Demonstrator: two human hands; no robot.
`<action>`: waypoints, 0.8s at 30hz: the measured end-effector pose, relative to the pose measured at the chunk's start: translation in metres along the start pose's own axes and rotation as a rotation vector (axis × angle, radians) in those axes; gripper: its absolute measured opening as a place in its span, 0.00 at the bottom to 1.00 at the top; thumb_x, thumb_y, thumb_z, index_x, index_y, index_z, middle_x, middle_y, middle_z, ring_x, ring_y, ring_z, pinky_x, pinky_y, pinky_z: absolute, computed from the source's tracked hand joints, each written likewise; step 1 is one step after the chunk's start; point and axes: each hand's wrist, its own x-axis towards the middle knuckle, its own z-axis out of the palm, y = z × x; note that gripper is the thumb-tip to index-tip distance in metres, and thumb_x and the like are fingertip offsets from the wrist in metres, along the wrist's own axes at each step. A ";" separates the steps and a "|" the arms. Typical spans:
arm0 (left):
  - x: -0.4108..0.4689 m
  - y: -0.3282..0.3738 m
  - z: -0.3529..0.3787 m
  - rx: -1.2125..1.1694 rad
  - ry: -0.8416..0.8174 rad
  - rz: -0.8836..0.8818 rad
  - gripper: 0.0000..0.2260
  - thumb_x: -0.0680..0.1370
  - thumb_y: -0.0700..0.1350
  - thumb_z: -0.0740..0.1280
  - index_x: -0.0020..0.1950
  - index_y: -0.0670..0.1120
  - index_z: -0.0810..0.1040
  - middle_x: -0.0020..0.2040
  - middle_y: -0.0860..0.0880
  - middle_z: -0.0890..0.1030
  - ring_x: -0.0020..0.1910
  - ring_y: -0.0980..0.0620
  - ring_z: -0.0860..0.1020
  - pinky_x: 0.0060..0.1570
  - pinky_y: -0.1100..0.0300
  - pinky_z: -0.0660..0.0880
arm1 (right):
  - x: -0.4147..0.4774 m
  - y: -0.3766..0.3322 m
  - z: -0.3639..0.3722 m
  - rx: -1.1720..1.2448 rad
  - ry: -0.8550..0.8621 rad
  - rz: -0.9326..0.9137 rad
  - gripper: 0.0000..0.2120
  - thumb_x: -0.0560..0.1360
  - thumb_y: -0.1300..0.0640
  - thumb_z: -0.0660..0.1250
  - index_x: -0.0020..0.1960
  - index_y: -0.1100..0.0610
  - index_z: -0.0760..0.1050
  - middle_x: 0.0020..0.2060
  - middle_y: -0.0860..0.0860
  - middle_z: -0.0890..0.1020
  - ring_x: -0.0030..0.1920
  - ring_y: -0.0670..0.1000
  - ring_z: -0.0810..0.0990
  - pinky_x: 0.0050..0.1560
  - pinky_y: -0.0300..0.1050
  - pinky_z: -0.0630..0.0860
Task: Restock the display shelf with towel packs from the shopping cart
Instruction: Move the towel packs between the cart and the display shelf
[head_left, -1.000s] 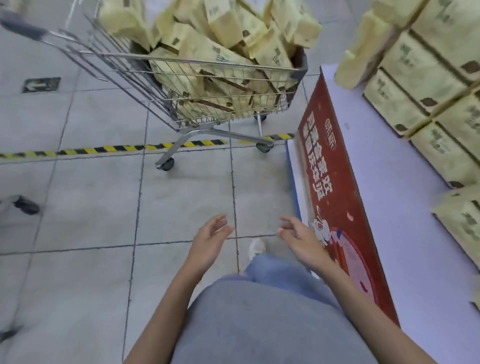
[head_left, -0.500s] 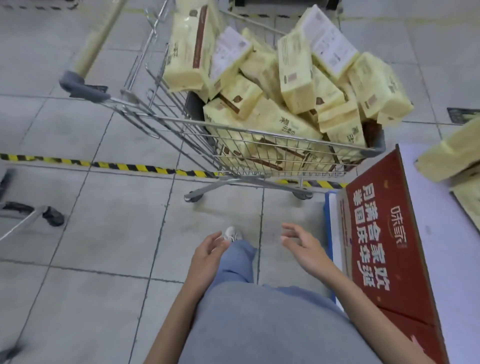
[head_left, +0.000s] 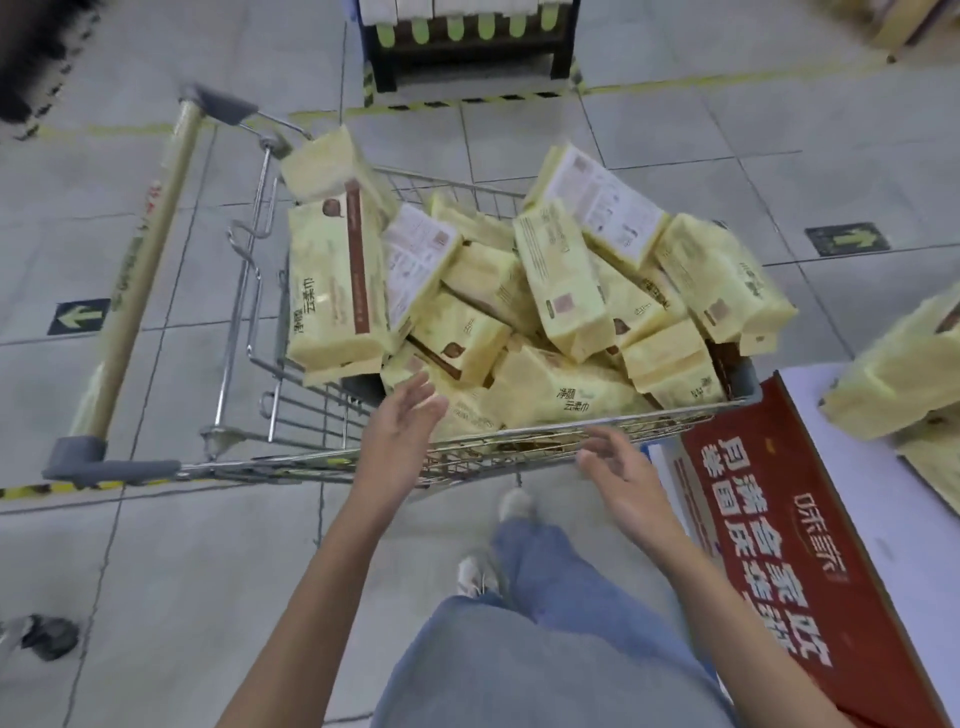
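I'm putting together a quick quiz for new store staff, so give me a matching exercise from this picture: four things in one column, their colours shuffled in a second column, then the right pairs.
Things
1. towel packs in the shopping cart
2. display shelf panel
3. floor arrow sticker
4. floor tape

Colours
A. green on black
B. yellow and black stripes
C. pale yellow
D. red with white lettering

Pairs: 1-C, 2-D, 3-A, 4-B
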 end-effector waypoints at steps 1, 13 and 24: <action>0.012 0.005 -0.002 0.011 0.040 0.021 0.18 0.79 0.45 0.64 0.69 0.47 0.70 0.63 0.51 0.75 0.60 0.55 0.74 0.47 0.74 0.69 | 0.014 -0.010 0.000 -0.008 0.020 -0.034 0.14 0.78 0.59 0.62 0.64 0.54 0.70 0.55 0.50 0.76 0.56 0.50 0.76 0.47 0.30 0.70; 0.156 0.017 -0.028 0.639 0.535 0.007 0.37 0.75 0.57 0.67 0.76 0.42 0.56 0.77 0.41 0.57 0.76 0.42 0.54 0.74 0.45 0.53 | 0.185 -0.085 0.012 -0.607 0.266 -0.186 0.39 0.72 0.48 0.69 0.75 0.56 0.54 0.73 0.59 0.59 0.74 0.60 0.55 0.71 0.58 0.60; 0.182 0.012 -0.038 0.733 0.574 -0.167 0.43 0.70 0.61 0.70 0.77 0.53 0.50 0.76 0.39 0.55 0.74 0.37 0.53 0.71 0.40 0.55 | 0.235 -0.080 0.023 -1.000 0.256 -0.051 0.48 0.69 0.43 0.69 0.76 0.51 0.40 0.72 0.66 0.54 0.63 0.66 0.67 0.62 0.57 0.68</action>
